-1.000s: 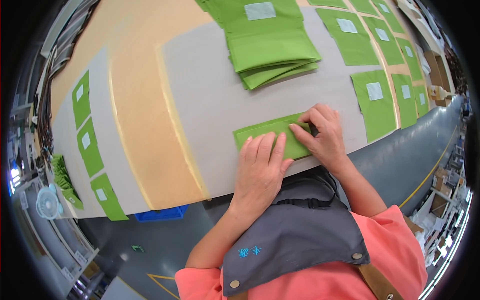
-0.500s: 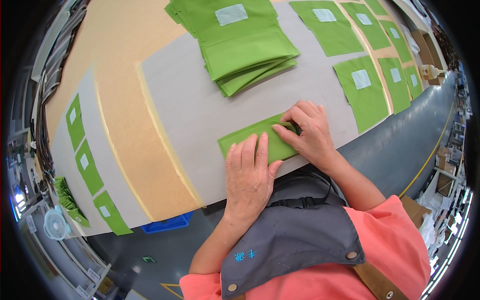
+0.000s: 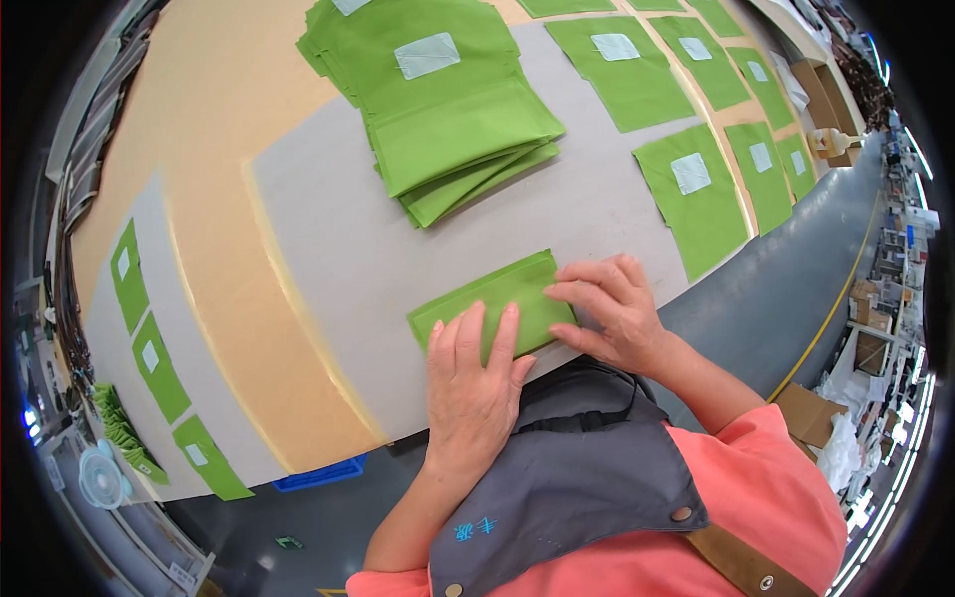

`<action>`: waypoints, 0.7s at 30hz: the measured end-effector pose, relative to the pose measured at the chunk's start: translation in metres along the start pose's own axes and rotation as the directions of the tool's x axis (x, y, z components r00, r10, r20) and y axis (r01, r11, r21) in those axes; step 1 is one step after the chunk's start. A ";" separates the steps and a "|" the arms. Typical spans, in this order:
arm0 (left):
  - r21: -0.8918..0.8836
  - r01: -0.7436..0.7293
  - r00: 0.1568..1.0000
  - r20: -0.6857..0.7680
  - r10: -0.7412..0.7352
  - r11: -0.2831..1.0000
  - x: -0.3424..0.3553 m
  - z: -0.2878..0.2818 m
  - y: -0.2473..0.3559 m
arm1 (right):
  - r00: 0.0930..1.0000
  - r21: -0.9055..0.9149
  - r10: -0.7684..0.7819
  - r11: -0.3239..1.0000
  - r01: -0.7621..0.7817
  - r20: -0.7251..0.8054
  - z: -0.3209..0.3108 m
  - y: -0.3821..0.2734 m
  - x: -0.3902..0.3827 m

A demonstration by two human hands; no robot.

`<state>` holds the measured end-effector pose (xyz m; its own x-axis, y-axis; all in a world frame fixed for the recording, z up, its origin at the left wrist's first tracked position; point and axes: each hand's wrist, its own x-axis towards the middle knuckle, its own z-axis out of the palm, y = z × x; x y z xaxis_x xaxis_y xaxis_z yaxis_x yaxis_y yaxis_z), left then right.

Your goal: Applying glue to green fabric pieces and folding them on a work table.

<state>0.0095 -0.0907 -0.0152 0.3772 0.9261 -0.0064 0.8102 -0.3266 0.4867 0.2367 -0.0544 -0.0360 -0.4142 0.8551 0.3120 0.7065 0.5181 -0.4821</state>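
Observation:
A folded green fabric piece lies flat near the table's front edge, its layers lined up in a narrow rectangle. My left hand rests on its left and lower part with the fingers spread. At its right end, my right hand touches the edge, thumb apart from the bent fingers and no fabric visibly pinched between them. Beyond the hands sits a stack of green fabric pieces, the upper ones bearing a pale rectangular patch.
Green pieces with pale patches lie in rows on the right of the table. More folded strips line the left side, near a bunched green pile and a pale blue fan. A blue crate shows under the table edge.
My right hand has let go of the lifted flap, which now lies flat, and its fingers have spread along the right end. My left hand stays on the fabric. The whole view has shifted slightly.

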 end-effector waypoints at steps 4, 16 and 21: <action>0.067 -0.015 1.000 -0.001 0.015 0.998 0.001 -0.002 0.001 | 0.999 -0.053 -0.018 0.998 0.021 0.047 0.000 -0.002 -0.002; 0.099 -0.014 1.000 0.000 0.014 0.995 0.001 0.000 0.002 | 0.998 -0.104 -0.024 0.994 0.030 0.059 0.005 -0.002 -0.006; 0.096 -0.012 1.000 -0.002 0.012 0.995 0.001 -0.001 0.001 | 0.999 -0.125 -0.038 0.991 0.042 0.033 0.007 -0.003 -0.006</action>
<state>0.0108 -0.0900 -0.0140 0.3860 0.9225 0.0011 0.8449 -0.3540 0.4011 0.2335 -0.0605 -0.0420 -0.4600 0.8347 0.3027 0.7544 0.5472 -0.3625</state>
